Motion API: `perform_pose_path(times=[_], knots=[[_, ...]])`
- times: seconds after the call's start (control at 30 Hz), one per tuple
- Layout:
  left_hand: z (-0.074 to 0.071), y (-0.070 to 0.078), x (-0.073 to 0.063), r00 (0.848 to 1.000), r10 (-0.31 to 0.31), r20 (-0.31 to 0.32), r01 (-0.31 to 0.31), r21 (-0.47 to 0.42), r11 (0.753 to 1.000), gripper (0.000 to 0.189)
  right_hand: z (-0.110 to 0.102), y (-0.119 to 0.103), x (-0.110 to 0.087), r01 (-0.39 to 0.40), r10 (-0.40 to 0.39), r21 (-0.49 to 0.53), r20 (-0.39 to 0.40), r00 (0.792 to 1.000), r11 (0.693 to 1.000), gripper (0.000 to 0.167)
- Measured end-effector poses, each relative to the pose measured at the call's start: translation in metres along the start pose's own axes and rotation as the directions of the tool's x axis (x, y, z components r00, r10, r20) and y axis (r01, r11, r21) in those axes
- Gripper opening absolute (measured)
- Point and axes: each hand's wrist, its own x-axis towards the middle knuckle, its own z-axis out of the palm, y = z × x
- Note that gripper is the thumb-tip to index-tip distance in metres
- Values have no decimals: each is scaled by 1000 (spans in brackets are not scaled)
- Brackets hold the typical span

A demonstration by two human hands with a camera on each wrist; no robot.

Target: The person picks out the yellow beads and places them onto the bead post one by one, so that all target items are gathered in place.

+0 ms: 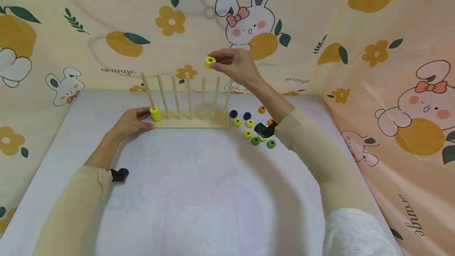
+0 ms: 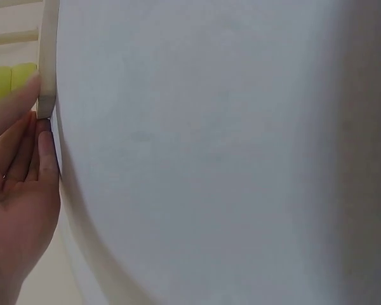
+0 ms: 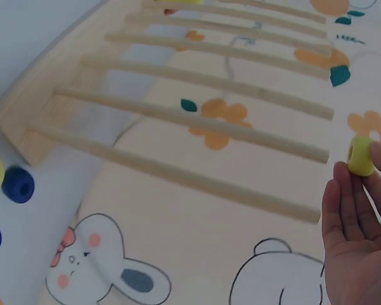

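A wooden peg rack (image 1: 192, 123) with a row of several upright pegs stands at the back of the table. Yellow beads (image 1: 155, 114) are stacked at the foot of its leftmost peg. My left hand (image 1: 131, 122) holds the left end of the rack's base, thumb at the front corner and fingers round the end. Above the right-hand pegs, my right hand (image 1: 239, 65) pinches one yellow bead (image 3: 360, 156) between thumb and fingertips. In the right wrist view that bead is apart from the peg tips.
Right of the rack lie loose beads: yellow (image 1: 247, 134), green (image 1: 271, 144), dark blue (image 1: 233, 113) and orange (image 1: 262, 109). Some are partly hidden by the right forearm and its black wrist mount (image 1: 264, 130). A printed cloth (image 1: 199, 15) hangs behind the table.
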Motion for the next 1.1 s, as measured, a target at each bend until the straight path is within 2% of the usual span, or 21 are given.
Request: perform_pose_path(times=[0.13,0.33,0.6,0.73,0.97,1.1], knots=[[-1,2,-1,1000,-8,5,8,3,1000,81,5,-6,4,6,-6,12,25,1000,1000,26],[-2,4,-3,1000,-6,9,6,-49,999,82,14,-11,9,15,-16,12,45,999,1000,26],[-2,1,-4,1000,-12,4,12,-74,997,81,28,-19,16,50,-53,30,93,994,998,26],[-2,2,-3,1000,-15,5,15,-87,996,80,33,-24,20,54,-54,4,109,993,999,28],[-2,1,-3,1000,-13,10,14,-83,996,79,47,-29,29,-9,9,1,151,989,1000,30],[-2,0,-2,1000,-12,9,12,-71,997,79,54,-29,33,28,-27,0,165,986,1000,29]])
